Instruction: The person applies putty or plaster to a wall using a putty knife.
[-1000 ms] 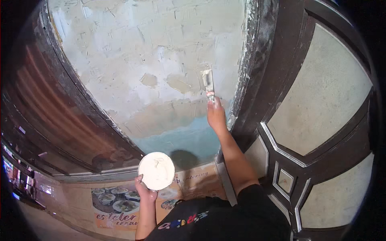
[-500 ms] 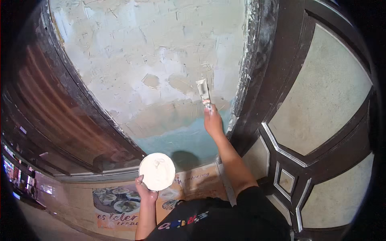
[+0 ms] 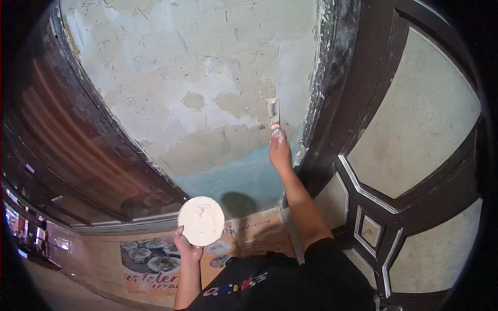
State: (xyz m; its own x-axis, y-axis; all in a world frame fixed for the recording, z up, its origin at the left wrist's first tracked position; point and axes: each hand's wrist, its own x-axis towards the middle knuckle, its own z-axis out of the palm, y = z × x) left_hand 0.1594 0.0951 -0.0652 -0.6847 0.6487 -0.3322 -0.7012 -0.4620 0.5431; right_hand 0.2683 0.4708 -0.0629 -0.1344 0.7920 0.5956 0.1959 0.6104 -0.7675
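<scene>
My right hand [image 3: 280, 151] is closed round the handle of a putty knife [image 3: 273, 111], its blade pointing up against the wall [image 3: 171, 67]. White and beige filler covers most of that wall in uneven smears, with a bare blue-green band [image 3: 228, 173] low down. Lower left, my left hand [image 3: 190, 249] grips the rim of a round white tub [image 3: 213, 240], thumb at its edge. Thick white putty [image 3: 201, 220] fills the tub, its surface marked by scooped ridges. The fingers under the tub are hidden.
A dark wooden frame [image 3: 337, 67] smeared with filler borders the wall on the right, beside a dark panelled door [image 3: 378, 171]. To the left stands a dark-framed window [image 3: 67, 129]. Below the wall hangs a printed food banner [image 3: 150, 264].
My right hand and the putty knife have shifted a little to the right and upward along the wall. The tub in my left hand has barely moved.
</scene>
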